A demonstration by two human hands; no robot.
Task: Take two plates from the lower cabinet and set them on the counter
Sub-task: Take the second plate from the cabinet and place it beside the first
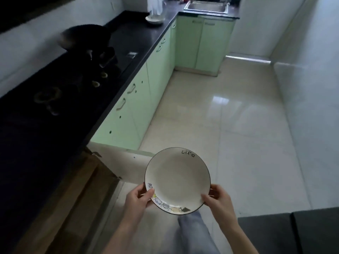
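A white plate with a dark rim, the word "Life" and small cartoon drawings is held level above the floor. My left hand grips its left rim, thumb on top. My right hand grips its right rim the same way. The lower cabinet door stands swung open just left of the plate; the cabinet's wooden inside shows below the counter edge. The dark counter runs along the left. A second white plate sits far back on it.
A black wok and gas hob burners occupy the counter's left part. Green cabinet doors line the left side, a steel sink sits at the far end. Glossy tiled floor stretches ahead; a dark grey surface lies bottom right.
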